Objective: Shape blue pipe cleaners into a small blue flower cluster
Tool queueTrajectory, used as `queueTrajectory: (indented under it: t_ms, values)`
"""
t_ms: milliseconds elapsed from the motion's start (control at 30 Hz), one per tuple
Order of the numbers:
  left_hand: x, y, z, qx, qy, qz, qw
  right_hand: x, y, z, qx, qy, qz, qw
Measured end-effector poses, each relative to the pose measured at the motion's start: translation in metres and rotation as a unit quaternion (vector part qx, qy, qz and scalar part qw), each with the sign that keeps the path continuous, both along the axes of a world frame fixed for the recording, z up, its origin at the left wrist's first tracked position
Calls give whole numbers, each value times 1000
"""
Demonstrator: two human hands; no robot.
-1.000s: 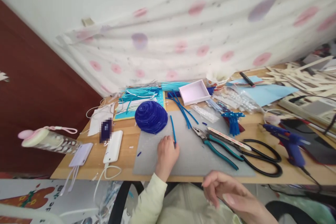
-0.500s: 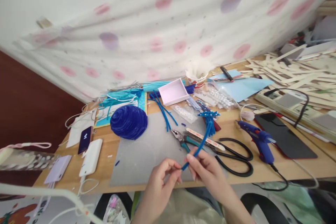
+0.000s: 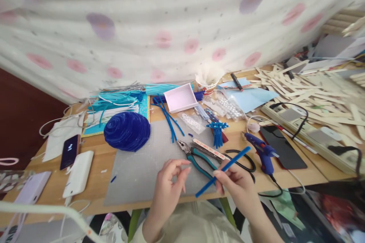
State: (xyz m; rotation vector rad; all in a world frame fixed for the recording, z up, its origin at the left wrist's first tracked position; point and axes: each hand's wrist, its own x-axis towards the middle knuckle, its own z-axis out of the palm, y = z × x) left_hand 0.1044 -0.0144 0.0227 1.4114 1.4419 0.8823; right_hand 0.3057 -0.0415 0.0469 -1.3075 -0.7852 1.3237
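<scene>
Bare mat (image 3: 137, 178) lay left of the left hand (image 3: 169, 188), and a lane ran forward between the ball (image 3: 127, 131) and loose strips (image 3: 167, 118). The held strip (image 3: 234, 162) jutted toward that hand, pliers (image 3: 189, 153) blocking beyond. Scissors (image 3: 250, 159) and glue gun (image 3: 262, 152) hemmed the right hand (image 3: 236, 185).

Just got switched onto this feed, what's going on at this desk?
A person sits at the desk with a straight blue stem held slantwise in the right hand. The left hand is raised near its lower end, fingers parted, with nothing visible in it. Pliers lie on the grey mat beyond the hands, and a dark blue fuzzy dome sits at its far left corner. Over to the right, a blue glue gun lies beside a dark phone.
</scene>
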Motion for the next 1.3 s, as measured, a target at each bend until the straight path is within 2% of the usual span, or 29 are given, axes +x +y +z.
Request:
queueTrajectory:
  t_ms: [133, 200, 333, 400, 467, 533, 567, 700, 800, 900, 933, 1000, 1067, 1133, 1233, 1300]
  values:
    - [-10, 24, 0, 122, 65, 90, 986, -12, -4, -5, -12, 10, -39, 999]
    - [-19, 32, 1, 168, 91, 96, 977, -10, -3, -10, -12, 12, -46, 999]
    - [-24, 29, 11, 130, 63, 83, 986, -17, 4, -17, -28, 25, 15, 999]
    - [-21, 24, 19, 156, 71, 30, 985, -28, 9, -18, -33, 32, 57, 997]
    - [-20, 21, 25, 164, 93, -108, 976, -43, 14, -18, -21, 38, 75, 996]
    - [-23, 22, 29, 111, 115, -247, 956, -59, 17, -20, -1, 43, 67, 997]
    - [-27, 23, 29, 82, 128, -282, 947, -66, 18, -21, 8, 46, 58, 997]
    - [-54, 33, 27, 28, 163, -303, 939, -80, 22, -24, 44, 78, -25, 996]
    - [-81, 40, 24, -23, 120, -327, 937, -62, 28, -18, 80, 77, -109, 988]
    - [-106, 47, 20, -64, 75, -260, 961, -34, 32, -7, 125, 41, -186, 974]
    - [-111, 48, 18, -72, 61, -233, 968, -30, 33, -4, 134, 14, -181, 974]
    - [-113, 49, 17, -77, 41, -210, 974, -36, 34, -1, 129, -60, -88, 986]
    - [-105, 48, 19, -65, 31, -243, 967, -59, 36, -3, 100, -116, 48, 987]
    - [-93, 46, 22, -52, 27, -304, 951, -87, 40, -7, 73, -130, 117, 982]
    - [-85, 45, 25, -59, 31, -340, 938, -107, 51, -9, 53, -153, 123, 979]
    - [-91, 48, 22, -67, 40, -323, 943, -96, 60, -6, 50, -173, 96, 979]
